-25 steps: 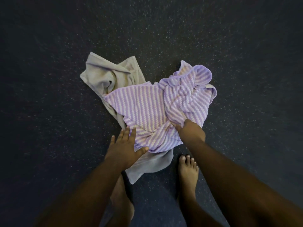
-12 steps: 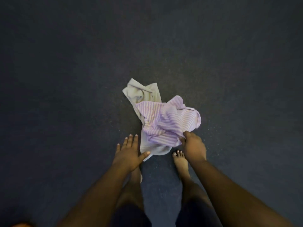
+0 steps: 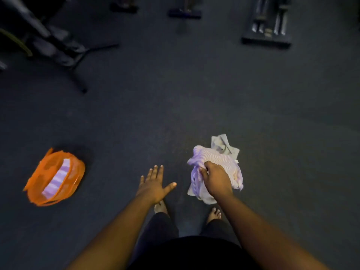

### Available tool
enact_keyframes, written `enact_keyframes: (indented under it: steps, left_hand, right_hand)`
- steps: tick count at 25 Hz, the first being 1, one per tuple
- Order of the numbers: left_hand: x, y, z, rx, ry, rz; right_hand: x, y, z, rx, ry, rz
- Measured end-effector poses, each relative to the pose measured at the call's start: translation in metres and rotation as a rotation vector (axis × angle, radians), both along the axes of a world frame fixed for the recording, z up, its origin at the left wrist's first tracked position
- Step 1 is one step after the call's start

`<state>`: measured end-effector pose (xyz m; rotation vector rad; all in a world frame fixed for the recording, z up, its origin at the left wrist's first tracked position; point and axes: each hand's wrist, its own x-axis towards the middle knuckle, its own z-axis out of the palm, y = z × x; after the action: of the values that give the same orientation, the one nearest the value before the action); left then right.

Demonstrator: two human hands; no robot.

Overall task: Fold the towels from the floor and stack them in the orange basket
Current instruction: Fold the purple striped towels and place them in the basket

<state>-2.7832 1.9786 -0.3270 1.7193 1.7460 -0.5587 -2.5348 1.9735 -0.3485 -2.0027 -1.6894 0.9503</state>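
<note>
Right hand (image 3: 215,177) gripping bunched purple striped towel (image 3: 231,162), left hand (image 3: 154,185) flat, fingers spread, holding nothing

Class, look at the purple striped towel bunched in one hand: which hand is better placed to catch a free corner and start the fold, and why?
The left hand: it is open, spread and empty beside the purple striped towel, while the right hand already grips it.

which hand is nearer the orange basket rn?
Left. The left hand hovers open over the floor, right of the orange basket. The right hand, farther right, grips the purple striped towel.
</note>
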Motion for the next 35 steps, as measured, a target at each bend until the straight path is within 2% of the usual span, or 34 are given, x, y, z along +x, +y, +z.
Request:
enact_keyframes:
  steps: [3,6,11,15,20,26,31,35]
  left_hand:
    - [-0.064,-0.038,0.027,0.086,-0.009,0.166]
    - [-0.137,-0.081,0.041,0.155,-0.033,0.315]
    - [-0.262,-0.157,0.045,0.189,-0.028,0.537]
    - [-0.355,-0.223,0.047,0.194,0.017,0.696]
    - [-0.426,-0.264,0.055,0.196,0.026,0.902]
    - [-0.491,-0.261,0.059,0.223,0.05,1.055]
    - [-0.549,-0.216,0.068,0.266,0.095,1.158]
    - [-0.587,-0.177,0.079,0.358,0.058,1.29]
  right_hand:
    - [-0.065,0.008,0.034,-0.019,-0.114,0.25]
    - [-0.144,0.01,0.048,-0.01,-0.173,0.403]
    - [-0.277,-0.002,0.059,0.065,-0.189,0.58]
    - [-0.382,-0.014,0.069,0.062,-0.158,0.637]
    - [-0.487,-0.01,0.09,0.103,0.031,0.7]
    - [-0.6,0.017,0.113,0.19,0.275,0.817]
    - [-0.687,0.056,0.132,0.053,0.473,0.897]
    - [-0.747,0.079,0.166,-0.106,0.713,0.941]
